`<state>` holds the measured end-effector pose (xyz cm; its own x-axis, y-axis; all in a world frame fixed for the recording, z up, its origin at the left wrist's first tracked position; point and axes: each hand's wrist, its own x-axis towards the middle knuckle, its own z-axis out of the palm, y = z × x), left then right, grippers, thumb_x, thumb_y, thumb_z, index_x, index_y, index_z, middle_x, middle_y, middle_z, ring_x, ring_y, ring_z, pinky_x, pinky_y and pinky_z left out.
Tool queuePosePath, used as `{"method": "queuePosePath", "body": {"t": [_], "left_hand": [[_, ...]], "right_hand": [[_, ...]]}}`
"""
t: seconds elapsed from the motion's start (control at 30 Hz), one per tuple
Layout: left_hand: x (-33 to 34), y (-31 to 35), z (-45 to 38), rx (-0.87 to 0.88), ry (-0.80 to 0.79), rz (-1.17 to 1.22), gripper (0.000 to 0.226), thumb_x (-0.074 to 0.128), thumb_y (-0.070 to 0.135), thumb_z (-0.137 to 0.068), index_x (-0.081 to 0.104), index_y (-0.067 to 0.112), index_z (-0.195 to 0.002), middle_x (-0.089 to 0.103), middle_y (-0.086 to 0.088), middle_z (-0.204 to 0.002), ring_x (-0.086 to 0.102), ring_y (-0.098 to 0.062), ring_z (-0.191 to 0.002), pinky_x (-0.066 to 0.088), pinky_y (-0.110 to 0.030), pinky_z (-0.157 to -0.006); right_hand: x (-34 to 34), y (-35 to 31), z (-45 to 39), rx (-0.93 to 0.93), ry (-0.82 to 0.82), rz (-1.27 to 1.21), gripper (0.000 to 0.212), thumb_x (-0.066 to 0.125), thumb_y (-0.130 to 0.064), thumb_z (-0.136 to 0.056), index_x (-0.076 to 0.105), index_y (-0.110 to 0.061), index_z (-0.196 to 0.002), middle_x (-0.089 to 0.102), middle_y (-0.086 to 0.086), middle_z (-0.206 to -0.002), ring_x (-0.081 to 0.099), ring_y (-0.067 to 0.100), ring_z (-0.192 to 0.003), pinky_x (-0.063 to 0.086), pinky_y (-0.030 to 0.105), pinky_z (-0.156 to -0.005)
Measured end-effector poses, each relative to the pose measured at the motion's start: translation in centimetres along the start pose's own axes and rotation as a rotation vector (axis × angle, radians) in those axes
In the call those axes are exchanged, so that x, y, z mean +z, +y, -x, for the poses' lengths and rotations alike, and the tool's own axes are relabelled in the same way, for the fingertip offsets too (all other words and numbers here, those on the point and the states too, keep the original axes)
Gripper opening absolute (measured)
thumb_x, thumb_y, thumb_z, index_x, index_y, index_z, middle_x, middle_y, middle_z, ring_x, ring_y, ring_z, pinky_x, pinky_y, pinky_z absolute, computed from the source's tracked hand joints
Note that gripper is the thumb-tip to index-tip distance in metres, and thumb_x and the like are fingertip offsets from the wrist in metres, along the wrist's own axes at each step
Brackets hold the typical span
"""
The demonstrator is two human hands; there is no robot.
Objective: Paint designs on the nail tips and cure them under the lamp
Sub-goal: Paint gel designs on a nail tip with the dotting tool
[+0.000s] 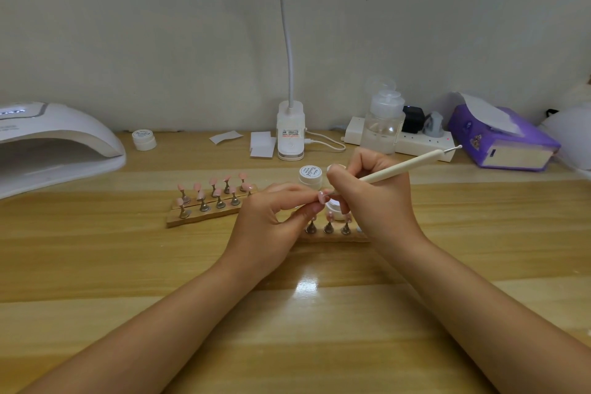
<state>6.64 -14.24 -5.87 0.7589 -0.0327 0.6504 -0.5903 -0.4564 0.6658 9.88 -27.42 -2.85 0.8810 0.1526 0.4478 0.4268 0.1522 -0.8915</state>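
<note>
My left hand (275,217) pinches a small pink nail tip (321,197) between thumb and fingers above the table. My right hand (374,195) grips a cream dotting pen (406,166) like a pencil, its lower point touching the nail tip and its metal ball end sticking up to the right. Two wooden stands (204,214) with several pink nail tips on metal pegs lie to the left. A third wooden stand (332,235) with three pegs lies under my hands. The white curing lamp (54,144) stands at the far left.
A white gel jar with lid (311,176) and an open jar (335,205) sit behind my hands; another jar (144,139) stands near the lamp. At the back are a desk lamp base (290,131), a pump bottle (383,125), a power strip (415,141), a purple tissue pack (502,137) and paper wipes (262,144).
</note>
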Motion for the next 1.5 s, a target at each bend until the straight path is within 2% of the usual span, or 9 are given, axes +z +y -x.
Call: {"method": "queuePosePath", "body": {"t": [0.2, 0.37, 0.57, 0.73, 0.93, 1.3, 1.5], "left_hand": [[0.02, -0.07, -0.01, 0.004, -0.002, -0.003, 0.028, 0.066, 0.005, -0.079, 0.065, 0.02, -0.103, 0.067, 0.015, -0.083, 0.062, -0.005, -0.08, 0.05, -0.028, -0.076], [-0.01, 0.01, -0.01, 0.005, -0.001, 0.001, 0.027, 0.065, 0.007, -0.079, 0.065, 0.021, -0.102, 0.067, 0.012, -0.082, 0.062, -0.006, -0.079, 0.05, -0.029, -0.075], [0.04, 0.01, -0.08, 0.008, -0.003, 0.011, 0.027, 0.065, 0.007, -0.079, 0.065, 0.021, -0.102, 0.068, 0.011, -0.082, 0.062, -0.006, -0.079, 0.05, -0.029, -0.075], [0.0, 0.0, -0.06, 0.006, -0.007, 0.007, 0.024, 0.064, 0.011, -0.079, 0.066, 0.023, -0.1, 0.066, 0.017, -0.083, 0.062, -0.003, -0.08, 0.05, -0.026, -0.076], [-0.05, 0.07, -0.06, 0.008, -0.011, -0.002, 0.027, 0.065, 0.006, -0.079, 0.065, 0.021, -0.102, 0.066, 0.015, -0.083, 0.062, -0.004, -0.08, 0.05, -0.027, -0.076], [-0.04, 0.05, -0.06, 0.005, -0.011, -0.002, 0.027, 0.065, 0.009, -0.079, 0.065, 0.02, -0.103, 0.067, 0.013, -0.084, 0.063, -0.006, -0.081, 0.051, -0.03, -0.077], [0.03, 0.01, -0.05, 0.004, -0.003, -0.003, 0.028, 0.065, 0.006, -0.079, 0.065, 0.021, -0.104, 0.067, 0.014, -0.082, 0.062, -0.004, -0.079, 0.05, -0.026, -0.076]], "right_hand": [[0.03, 0.08, -0.03, -0.003, -0.001, 0.014, 0.041, 0.06, 0.003, -0.076, 0.041, -0.016, -0.046, 0.044, -0.007, -0.036, 0.045, 0.004, -0.033, 0.036, 0.012, -0.036], [0.04, 0.14, -0.06, -0.003, 0.005, 0.012, 0.044, 0.06, 0.003, -0.076, 0.041, -0.02, -0.043, 0.045, -0.007, -0.035, 0.045, 0.004, -0.033, 0.036, 0.012, -0.036], [0.07, 0.15, -0.09, -0.01, 0.009, 0.033, 0.04, 0.06, 0.004, -0.076, 0.039, -0.014, -0.047, 0.043, -0.008, -0.035, 0.045, 0.004, -0.033, 0.035, 0.012, -0.036], [0.0, 0.24, -0.09, -0.014, 0.008, 0.039, 0.041, 0.061, 0.003, -0.075, 0.04, -0.016, -0.045, 0.042, -0.009, -0.036, 0.045, 0.004, -0.034, 0.036, 0.012, -0.037], [0.01, 0.26, -0.1, -0.016, -0.005, 0.035, 0.044, 0.059, 0.004, -0.076, 0.04, -0.018, -0.044, 0.043, -0.009, -0.034, 0.044, 0.004, -0.033, 0.036, 0.012, -0.038], [-0.02, 0.33, -0.13, -0.024, 0.001, 0.042, 0.041, 0.06, 0.004, -0.075, 0.039, -0.016, -0.046, 0.041, -0.009, -0.035, 0.044, 0.004, -0.033, 0.036, 0.012, -0.037], [0.02, 0.35, -0.13, -0.026, -0.003, 0.036, 0.044, 0.059, 0.006, -0.075, 0.039, -0.018, -0.044, 0.042, -0.008, -0.034, 0.044, 0.003, -0.032, 0.035, 0.012, -0.037]]}}
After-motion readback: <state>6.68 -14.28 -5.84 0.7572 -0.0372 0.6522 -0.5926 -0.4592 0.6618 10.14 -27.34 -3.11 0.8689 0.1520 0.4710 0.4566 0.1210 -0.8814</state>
